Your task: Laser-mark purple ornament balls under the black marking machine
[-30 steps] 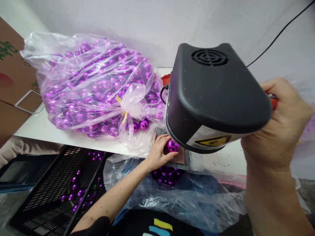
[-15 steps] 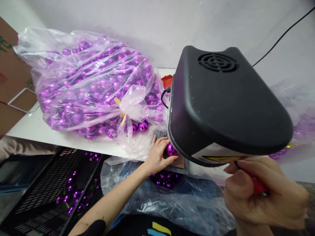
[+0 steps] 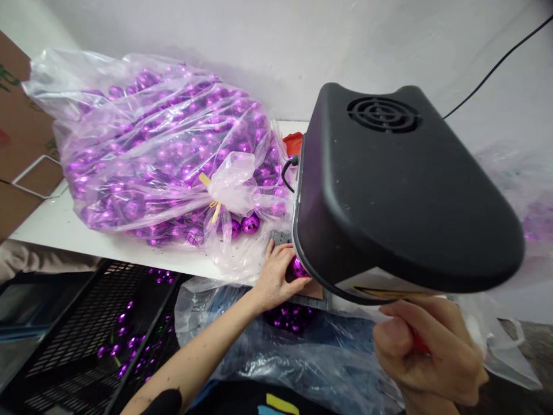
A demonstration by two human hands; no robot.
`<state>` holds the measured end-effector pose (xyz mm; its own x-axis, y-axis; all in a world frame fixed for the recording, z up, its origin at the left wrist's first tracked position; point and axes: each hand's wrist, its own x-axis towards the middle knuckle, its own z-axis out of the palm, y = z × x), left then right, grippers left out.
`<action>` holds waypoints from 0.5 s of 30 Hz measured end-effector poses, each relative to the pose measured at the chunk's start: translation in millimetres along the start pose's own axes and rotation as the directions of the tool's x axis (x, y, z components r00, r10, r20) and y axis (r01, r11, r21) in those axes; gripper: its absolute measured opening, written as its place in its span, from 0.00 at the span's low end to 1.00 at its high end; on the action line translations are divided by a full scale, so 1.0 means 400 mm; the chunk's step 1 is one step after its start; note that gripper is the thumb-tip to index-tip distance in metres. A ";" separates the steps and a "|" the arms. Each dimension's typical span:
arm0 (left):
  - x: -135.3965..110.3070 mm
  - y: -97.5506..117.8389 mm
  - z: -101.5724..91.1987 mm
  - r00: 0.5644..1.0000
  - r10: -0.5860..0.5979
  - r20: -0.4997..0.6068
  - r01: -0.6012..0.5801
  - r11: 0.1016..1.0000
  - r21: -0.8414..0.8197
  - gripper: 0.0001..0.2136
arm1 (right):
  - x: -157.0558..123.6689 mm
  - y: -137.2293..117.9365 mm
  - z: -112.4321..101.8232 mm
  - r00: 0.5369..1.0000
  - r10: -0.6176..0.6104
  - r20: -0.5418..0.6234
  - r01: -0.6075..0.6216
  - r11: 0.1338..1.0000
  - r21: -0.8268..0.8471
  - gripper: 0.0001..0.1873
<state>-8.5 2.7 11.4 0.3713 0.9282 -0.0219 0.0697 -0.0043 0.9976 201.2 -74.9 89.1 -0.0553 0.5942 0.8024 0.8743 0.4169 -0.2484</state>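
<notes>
Underneath, left hand (image 3: 273, 275) steadies round purple ball (image 3: 298, 267).

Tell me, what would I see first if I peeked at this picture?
The big black machine head on the right fills much of the view. On the white table to its left lies a huge clear bag of shiny purple balls. Under the machine, the left hand holds one purple ball, while the right hand grips something red low on the right.
</notes>
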 end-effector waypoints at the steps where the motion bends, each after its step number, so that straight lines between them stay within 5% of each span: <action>1: 0.000 -0.002 0.000 0.999 0.039 0.003 -0.039 0.997 0.068 0.18 | -0.001 0.000 0.005 1.000 -0.010 -0.005 0.010 1.000 0.005 0.03; 8: -0.001 -0.017 -0.006 0.985 0.168 0.046 -0.172 0.900 0.400 0.23 | -0.020 -0.006 0.043 0.994 -0.035 -0.106 0.040 0.998 0.050 0.08; 15: 0.001 -0.038 0.000 0.974 0.220 0.049 -0.218 0.861 0.460 0.22 | -0.034 0.000 0.072 0.988 -0.037 -0.147 0.046 0.997 0.061 0.08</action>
<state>-9.5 3.0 -3.6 0.4224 0.8851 0.1954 0.4046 -0.3770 0.8331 188.0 -63.2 62.4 -0.0160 0.4705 0.8823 0.8398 0.4852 -0.2435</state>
